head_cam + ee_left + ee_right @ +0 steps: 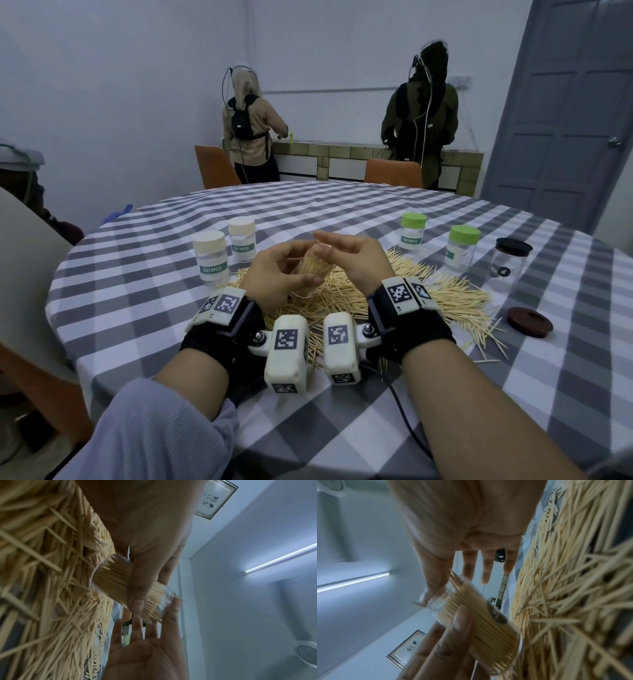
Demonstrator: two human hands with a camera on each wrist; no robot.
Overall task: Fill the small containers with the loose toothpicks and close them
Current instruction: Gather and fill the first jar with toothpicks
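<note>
Held up between both wrists over the heap, a clear container [310, 270] packed with toothpicks sits in the left hand [279, 274], whose thumb [135, 599] and fingers curl round its wall; the jar is tilted, its open mouth turned up and away toward the right hand [352, 255]. That right hand hovers just beside the mouth with its fingers [486, 569] straight and spread, holding nothing; whether the fingertips touch the rim or the protruding tips cannot be told. A few toothpick ends stick out past the rim in the right wrist view. Directly under the jar lies the pile of loose toothpicks [404, 287], one broad heap spreading to the right, with stray sticks scattered near a single dark red lid [529, 321] lying flat on the cloth. Five more containers stand upright beyond the heap: two with cream caps [210, 257] [242, 238] at the left, close together, two with green caps [413, 230] [462, 247] at the right, and one clear jar with a black cap [508, 262] furthest right. All rest on the round table with a grey and white checked cloth [144, 294]. Two orange chairs [214, 166] [394, 173] stand behind it, and two people [251, 126] [423, 116] face a counter at the back wall.
</note>
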